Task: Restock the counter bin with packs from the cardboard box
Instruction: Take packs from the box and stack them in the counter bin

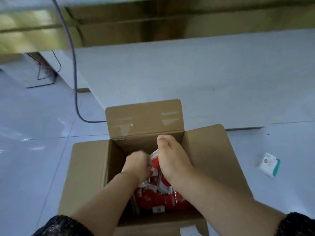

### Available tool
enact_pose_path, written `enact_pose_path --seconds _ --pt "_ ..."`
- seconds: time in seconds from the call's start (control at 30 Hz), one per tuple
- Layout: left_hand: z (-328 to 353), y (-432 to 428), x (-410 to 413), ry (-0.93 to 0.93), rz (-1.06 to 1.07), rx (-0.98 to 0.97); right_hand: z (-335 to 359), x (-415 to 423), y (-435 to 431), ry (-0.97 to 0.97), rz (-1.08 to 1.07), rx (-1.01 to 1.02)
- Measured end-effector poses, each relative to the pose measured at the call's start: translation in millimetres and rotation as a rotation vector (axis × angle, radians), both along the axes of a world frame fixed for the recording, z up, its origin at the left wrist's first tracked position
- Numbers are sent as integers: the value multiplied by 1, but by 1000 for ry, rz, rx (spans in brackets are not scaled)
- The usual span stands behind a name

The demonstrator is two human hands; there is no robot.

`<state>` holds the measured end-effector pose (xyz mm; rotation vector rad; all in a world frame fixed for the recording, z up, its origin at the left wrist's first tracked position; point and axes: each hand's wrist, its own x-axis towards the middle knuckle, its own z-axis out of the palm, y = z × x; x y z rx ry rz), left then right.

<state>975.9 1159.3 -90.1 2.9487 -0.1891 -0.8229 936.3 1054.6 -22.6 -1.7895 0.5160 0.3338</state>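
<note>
A: Where are the packs?
B: The red packs [153, 200] lie heaped inside the open cardboard box [144, 120], which stands on the floor [34, 133] with its flaps spread outward

A: What is the left grip doing?
B: The left grip [136, 162] is inside the box, fingers curled, pinching the pale edge of the raised pack [154, 159] above the heap

A: And the right grip?
B: The right grip [172, 160] lies over that pack's other side. Its fingers point down and are hidden, so I cannot tell whether they clamp it

A: Anything else?
B: A small white pack [268, 165] lies on the floor, right of the box and apart from it. A cable [75, 82] runs toward the box's far left corner
</note>
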Motion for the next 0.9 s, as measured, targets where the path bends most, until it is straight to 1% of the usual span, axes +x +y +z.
enact_pose_path --seconds 0.1,0.17,0.23,0.37,0.43,0.57,0.63,0.77,0.9 --pt "49 10 -13 -101 128 -214 56 -9 1 -71 29 -33" --pt "89 13 -19 -176 277 -380 93 -16 -2 -121 29 -32" --pt "126 15 -29 -212 401 -566 130 -23 -6 -178 19 -43" --pt "214 12 -53 -200 591 -942 212 -40 -24 -291 8 -125" --pt "262 7 -66 -208 647 -1092 258 -48 -33 -342 -18 -156" --pt "372 -12 -92 -259 642 -1300 358 -60 -53 -465 -66 -211" --pt "429 -22 -103 -299 610 -1360 409 -65 -62 -516 -78 -249" --pt "529 -38 -116 -415 497 -1390 498 -69 -72 -603 -81 -283" --pt "610 -46 -112 -532 360 -1413 573 -62 -72 -702 -46 -277"
